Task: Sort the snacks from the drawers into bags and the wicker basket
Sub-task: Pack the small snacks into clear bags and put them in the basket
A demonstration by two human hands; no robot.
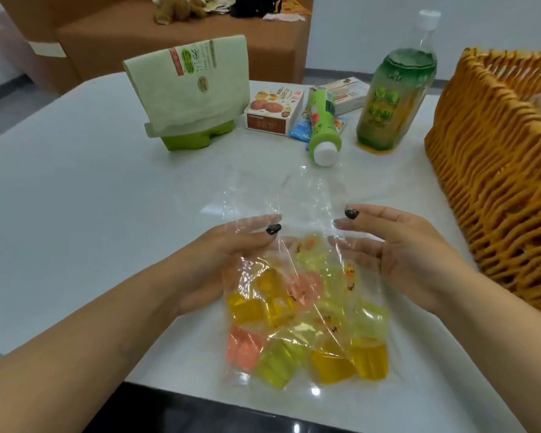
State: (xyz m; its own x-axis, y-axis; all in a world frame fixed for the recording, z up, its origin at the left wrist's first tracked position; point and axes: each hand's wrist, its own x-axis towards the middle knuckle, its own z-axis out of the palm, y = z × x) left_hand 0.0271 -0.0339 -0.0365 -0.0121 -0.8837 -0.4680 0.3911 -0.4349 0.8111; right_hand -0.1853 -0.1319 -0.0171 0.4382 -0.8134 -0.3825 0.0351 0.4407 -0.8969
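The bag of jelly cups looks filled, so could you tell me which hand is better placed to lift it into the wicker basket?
Probably the right hand: it holds the bag on the side nearest the basket.

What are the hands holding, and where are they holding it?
Both hands hold the clear plastic bag of jelly cups. The left hand and the right hand hold its two side edges, near the open top.
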